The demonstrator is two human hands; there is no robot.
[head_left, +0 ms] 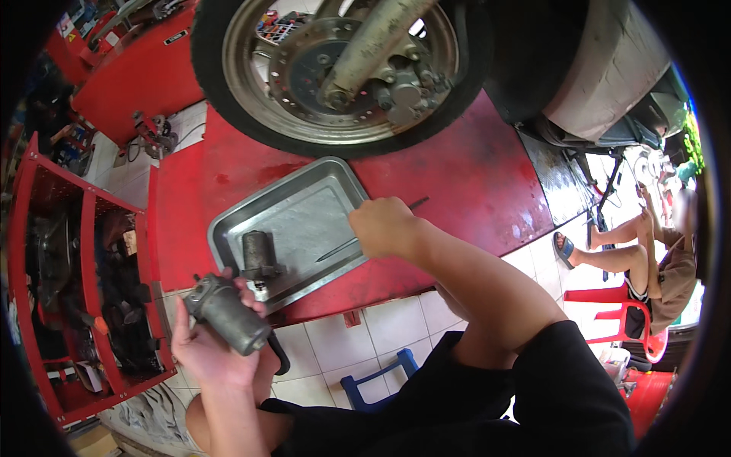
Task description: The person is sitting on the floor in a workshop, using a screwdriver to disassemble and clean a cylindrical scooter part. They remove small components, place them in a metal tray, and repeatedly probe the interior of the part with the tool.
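Note:
My left hand (215,352) is closed around a worn grey metal starter motor (230,314), a cylinder with small lugs at its upper end, held just off the tray's near left corner. A second, similar cylindrical starter motor (259,253) lies in the shallow metal tray (352,183). Over the tray's right side, my right hand (386,226) makes a fist around a thin dark pointed tool (335,251). Its pointed part reaches down into the tray, while a short dark end sticks out beyond the knuckles. The middle of that tool is hidden by my fingers.
The tray rests on a red lift platform (472,190) under a motorcycle front wheel (343,145). A red shelf rack (91,266) stands at left. Below are a blue stool (381,378) and tiled floor (396,320). At right, a person (662,266) sits on a red chair (598,297).

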